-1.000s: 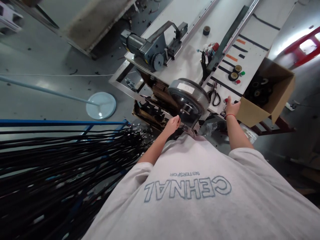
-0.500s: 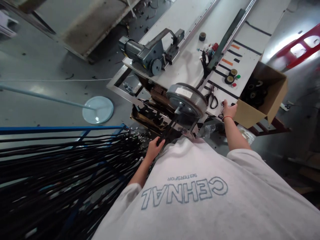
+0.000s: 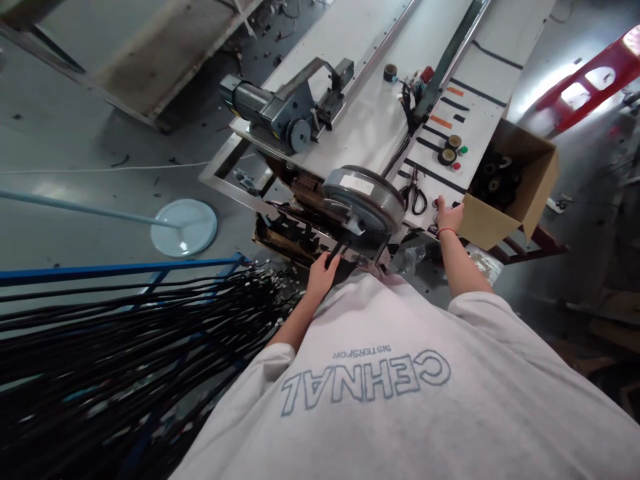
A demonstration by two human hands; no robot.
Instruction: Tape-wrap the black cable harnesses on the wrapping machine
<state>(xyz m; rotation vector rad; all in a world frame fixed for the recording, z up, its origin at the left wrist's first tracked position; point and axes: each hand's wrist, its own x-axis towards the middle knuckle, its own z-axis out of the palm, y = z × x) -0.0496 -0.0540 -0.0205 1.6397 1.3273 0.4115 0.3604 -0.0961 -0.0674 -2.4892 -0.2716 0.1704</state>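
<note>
My left hand (image 3: 323, 273) is closed around a black cable (image 3: 336, 251) at the near side of the machine, just below a large grey wheel (image 3: 367, 197) with a white label. How the cable runs beneath the wheel is partly hidden. My right hand (image 3: 449, 215) rests at the near corner of the white worktable (image 3: 425, 177), thumb and fingers apart, by a small red button; whether it presses the button I cannot tell. Black-handled scissors (image 3: 415, 197) lie just left of that hand. Two tape rolls (image 3: 447, 157) sit farther up the table.
A cardboard box (image 3: 493, 223) of dark rolls stands right of the table. A motor (image 3: 255, 100) is mounted at the table's left. Many black cables (image 3: 150, 333) hang on a blue rack (image 3: 110, 272) at lower left. A round white base (image 3: 185, 227) with a pole stands on the floor.
My left hand has moved up and right, closer to the wheel, and less cable shows between them. My right hand stays at the table corner. The view has shifted slightly.
</note>
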